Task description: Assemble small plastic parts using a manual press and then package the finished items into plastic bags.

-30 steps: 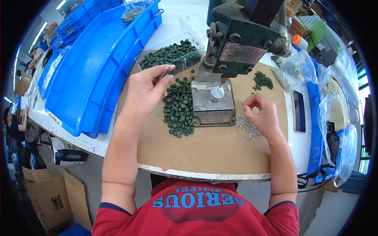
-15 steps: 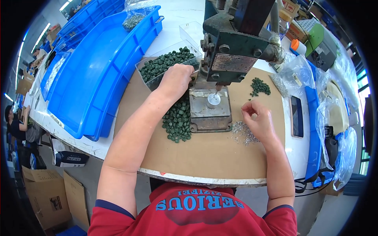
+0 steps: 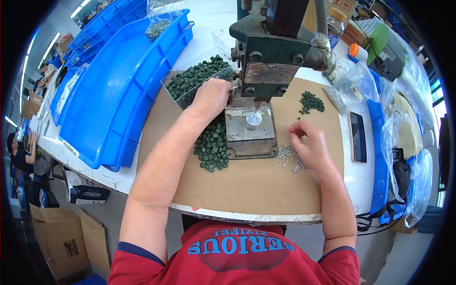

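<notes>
My left hand (image 3: 212, 98) is closed beside the left flank of a dark green bench press (image 3: 269, 61), near the front wall of a clear bin (image 3: 176, 100) heaped with dark green round pieces. Its fingertips are hidden, and a thin metal rod end shows next to its knuckles. On the press's steel base (image 3: 251, 133) a small silver cylinder (image 3: 253, 120) stands under the punch. My right hand (image 3: 309, 144) hovers right of the base, thumb and forefinger pinched; anything between them is too small to make out. Below it lie tiny shiny metal bits (image 3: 288, 160).
Loose green pieces (image 3: 211, 148) lie against the base's left side. Smaller dark green parts (image 3: 311, 102) are piled at the back right of the brown sheet (image 3: 228, 194). A phone (image 3: 358, 137) lies farther right, near plastic bags (image 3: 356, 85). Large blue trays (image 3: 111, 90) stand at left.
The view has shifted a little, with the press's top now farther left in it. Both hands keep nearly the same place and pose.
</notes>
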### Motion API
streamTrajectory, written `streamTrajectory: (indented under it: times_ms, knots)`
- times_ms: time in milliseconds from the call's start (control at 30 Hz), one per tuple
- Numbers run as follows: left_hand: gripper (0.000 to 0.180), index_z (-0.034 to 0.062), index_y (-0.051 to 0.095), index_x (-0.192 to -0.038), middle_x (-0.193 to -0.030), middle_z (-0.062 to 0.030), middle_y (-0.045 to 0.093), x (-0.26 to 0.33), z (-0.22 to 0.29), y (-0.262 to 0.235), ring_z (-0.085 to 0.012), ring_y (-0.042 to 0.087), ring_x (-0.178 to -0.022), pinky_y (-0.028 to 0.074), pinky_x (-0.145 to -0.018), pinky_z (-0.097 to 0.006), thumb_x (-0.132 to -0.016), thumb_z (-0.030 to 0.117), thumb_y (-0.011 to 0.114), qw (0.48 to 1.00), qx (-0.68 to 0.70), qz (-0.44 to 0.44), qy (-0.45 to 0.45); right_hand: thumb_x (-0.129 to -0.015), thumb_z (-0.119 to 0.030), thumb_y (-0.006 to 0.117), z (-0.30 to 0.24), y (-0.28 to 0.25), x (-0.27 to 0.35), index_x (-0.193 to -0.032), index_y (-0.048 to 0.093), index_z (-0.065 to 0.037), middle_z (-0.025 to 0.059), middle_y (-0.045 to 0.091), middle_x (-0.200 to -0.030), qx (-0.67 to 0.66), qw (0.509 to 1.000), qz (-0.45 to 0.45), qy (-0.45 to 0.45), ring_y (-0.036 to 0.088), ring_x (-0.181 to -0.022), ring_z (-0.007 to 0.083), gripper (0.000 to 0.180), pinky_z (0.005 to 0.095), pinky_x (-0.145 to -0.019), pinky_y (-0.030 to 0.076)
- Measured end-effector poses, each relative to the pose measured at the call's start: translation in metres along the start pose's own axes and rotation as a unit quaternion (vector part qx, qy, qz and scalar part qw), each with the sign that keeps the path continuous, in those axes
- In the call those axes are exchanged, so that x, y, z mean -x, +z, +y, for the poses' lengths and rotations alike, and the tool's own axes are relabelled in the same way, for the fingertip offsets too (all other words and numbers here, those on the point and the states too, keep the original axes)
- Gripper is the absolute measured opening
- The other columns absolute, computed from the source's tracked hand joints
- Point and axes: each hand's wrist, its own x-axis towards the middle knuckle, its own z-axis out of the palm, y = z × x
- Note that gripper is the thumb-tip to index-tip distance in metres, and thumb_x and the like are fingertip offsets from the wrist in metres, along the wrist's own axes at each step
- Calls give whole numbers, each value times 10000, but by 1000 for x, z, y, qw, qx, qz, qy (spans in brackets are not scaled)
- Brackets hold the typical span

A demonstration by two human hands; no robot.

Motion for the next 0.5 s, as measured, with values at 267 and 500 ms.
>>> streamTrajectory:
  times_ms: [267,500]
  knots:
    - [91,-37,661,-823,-778,-120,657,28,17,-48,-192,576,-568,461,-542,-264,-794,-6,580,987,154,11,-47,-759,37,599,10,3,-1,-849,634,16,86,603,-792,172,971,28,-161,551,-635,208,99,281,-594,456]
    - [133,1,646,-952,-813,-81,648,64,32,-64,-76,533,-588,377,-504,-158,-836,-27,589,796,560,-91,-210,-774,49,608,-23,7,0,-928,664,11,92,606,-829,177,951,29,-251,555,-665,223,168,291,-613,462]
